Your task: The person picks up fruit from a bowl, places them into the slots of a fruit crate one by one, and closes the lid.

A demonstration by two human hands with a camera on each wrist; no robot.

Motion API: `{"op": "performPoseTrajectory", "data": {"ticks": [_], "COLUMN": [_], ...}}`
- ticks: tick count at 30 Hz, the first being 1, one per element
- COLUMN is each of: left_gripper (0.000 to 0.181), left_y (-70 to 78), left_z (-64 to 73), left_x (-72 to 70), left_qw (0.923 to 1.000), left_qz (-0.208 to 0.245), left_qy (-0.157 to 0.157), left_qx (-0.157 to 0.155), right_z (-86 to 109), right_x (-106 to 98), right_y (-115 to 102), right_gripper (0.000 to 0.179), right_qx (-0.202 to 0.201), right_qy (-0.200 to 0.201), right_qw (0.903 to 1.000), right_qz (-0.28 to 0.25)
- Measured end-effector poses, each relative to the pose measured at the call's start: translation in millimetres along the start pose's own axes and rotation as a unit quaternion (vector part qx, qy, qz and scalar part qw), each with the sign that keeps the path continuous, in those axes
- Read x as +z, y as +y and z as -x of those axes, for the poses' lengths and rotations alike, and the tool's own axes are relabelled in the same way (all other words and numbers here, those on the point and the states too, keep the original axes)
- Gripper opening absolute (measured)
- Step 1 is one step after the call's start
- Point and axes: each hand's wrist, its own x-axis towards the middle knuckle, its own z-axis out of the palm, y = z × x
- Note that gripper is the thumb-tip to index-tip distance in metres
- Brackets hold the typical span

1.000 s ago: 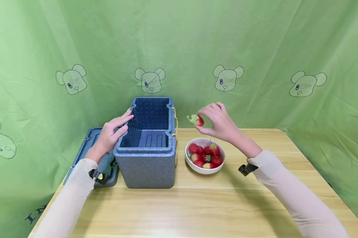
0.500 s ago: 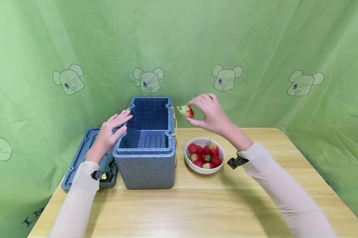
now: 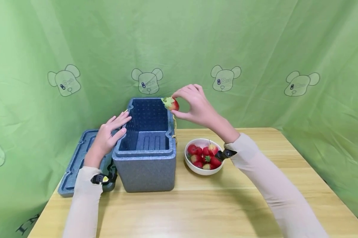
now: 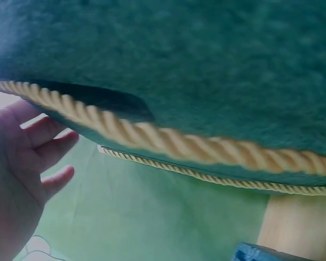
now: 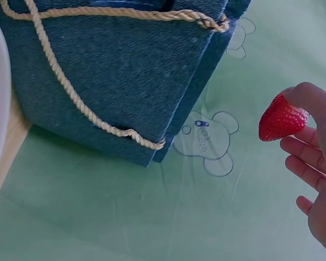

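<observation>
My right hand (image 3: 195, 105) pinches a red strawberry (image 3: 173, 105) with green leaves between thumb and fingertips, at the far right rim of a blue-grey foam box (image 3: 149, 173). In the right wrist view the strawberry (image 5: 282, 117) points away from the palm, beside the box's roped side. The box stands uncovered, and its ribbed floor shows. My left hand (image 3: 105, 138) rests with fingers extended on the box's left rim. From the left wrist, that hand (image 4: 22, 157) appears beside the box wall and its twisted rope (image 4: 136, 136).
A white bowl (image 3: 193, 168) of several strawberries stands right of the box, partly overlapped by the right wrist's black camera (image 3: 227, 153). The box's lid (image 3: 77, 165) lies on the wooden table (image 3: 196, 211) at left, under the left forearm. Green curtain (image 3: 179, 39) surrounds the table.
My right hand has carried the strawberry left and upward, from above the bowl to the box's right rim. The left hand has stayed on the left rim.
</observation>
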Motion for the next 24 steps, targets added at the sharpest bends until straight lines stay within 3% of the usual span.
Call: {"op": "performPoseTrajectory", "data": {"ticks": [7, 14, 20, 24], "left_gripper": [0.048, 0.047, 0.047, 0.047], "left_y": [8.1, 13.6, 16.9, 17.7], "left_z": [-3.9, -4.4, -3.7, -4.1], "left_x": [-5.7, -3.9, -0.5, 0.7], "left_qw": [0.9994, 0.9992, 0.9992, 0.9992], "left_qz": [-0.002, 0.006, 0.007, 0.005], "left_qy": [-0.028, -0.031, -0.028, -0.03], "left_qx": [-0.02, -0.025, -0.026, -0.027], "right_z": [-20.9, -35.7, -48.3, -53.9], "right_x": [1, 7, 11, 19], "right_y": [-12, -24, -29, -27], "right_gripper": [0.039, 0.035, 0.037, 0.037], "right_qx": [-0.052, -0.104, -0.115, -0.146], "right_qy": [-0.014, -0.06, -0.121, -0.144], "right_qw": [0.9983, 0.991, 0.9814, 0.9706], "right_qz": [0.022, 0.06, 0.095, 0.127]}}
